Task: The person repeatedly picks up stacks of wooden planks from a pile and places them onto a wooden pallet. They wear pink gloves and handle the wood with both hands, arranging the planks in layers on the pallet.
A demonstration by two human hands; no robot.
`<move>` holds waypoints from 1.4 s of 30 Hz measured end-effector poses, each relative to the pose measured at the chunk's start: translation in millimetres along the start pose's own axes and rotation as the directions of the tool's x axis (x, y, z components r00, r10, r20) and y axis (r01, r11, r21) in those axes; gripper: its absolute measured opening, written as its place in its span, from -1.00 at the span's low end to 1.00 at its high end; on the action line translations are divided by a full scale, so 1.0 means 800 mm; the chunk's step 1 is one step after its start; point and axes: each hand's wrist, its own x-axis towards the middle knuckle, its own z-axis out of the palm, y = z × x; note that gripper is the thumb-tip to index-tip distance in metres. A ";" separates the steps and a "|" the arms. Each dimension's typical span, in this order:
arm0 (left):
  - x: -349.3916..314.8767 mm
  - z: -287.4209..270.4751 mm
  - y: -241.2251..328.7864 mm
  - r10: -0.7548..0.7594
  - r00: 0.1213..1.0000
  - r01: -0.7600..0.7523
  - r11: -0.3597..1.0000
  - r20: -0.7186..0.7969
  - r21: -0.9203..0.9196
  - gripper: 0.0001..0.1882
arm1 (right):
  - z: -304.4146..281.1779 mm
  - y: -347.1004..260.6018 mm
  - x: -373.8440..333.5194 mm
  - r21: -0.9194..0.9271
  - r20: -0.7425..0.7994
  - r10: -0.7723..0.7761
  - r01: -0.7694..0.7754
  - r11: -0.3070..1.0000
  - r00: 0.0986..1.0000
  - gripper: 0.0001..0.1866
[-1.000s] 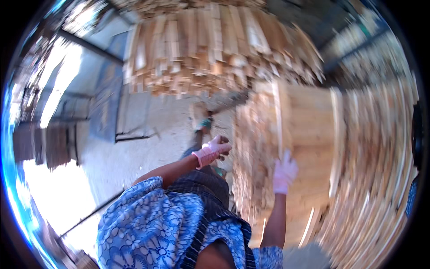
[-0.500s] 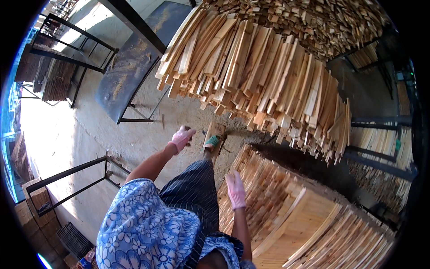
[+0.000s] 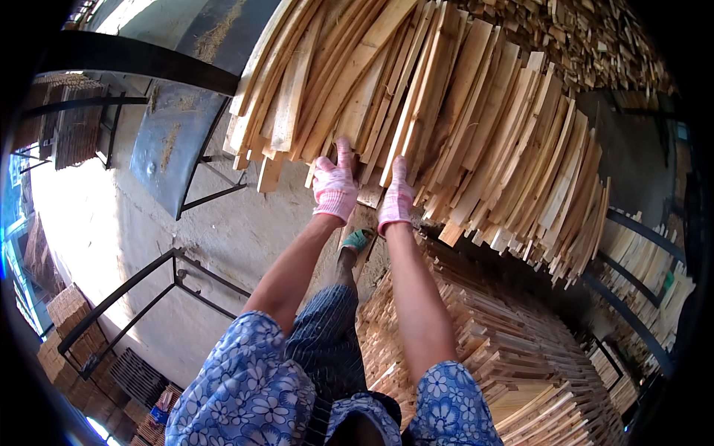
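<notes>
Wooden slats (image 3: 439, 119), upper centre, none yet carried clear, meet left hand (image 3: 336, 189) and right hand (image 3: 396, 199) (finger closure indiscernible).

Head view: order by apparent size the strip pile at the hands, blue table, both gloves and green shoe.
Strip pile
Blue table
Left glove and right glove: too alike to rank
Green shoe

We wear pink-and-white knit gloves (image 3: 335, 195), a loose white-flowered blue top (image 3: 249, 375), dark pale-striped trousers (image 3: 324, 327) and green footwear (image 3: 358, 239).
</notes>
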 end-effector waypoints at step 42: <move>-0.263 -0.098 -0.161 0.590 0.424 0.860 -0.025 0.687 -0.509 0.10 | -0.207 0.017 -0.290 -0.021 0.680 0.045 -0.042 0.999 0.732 -0.17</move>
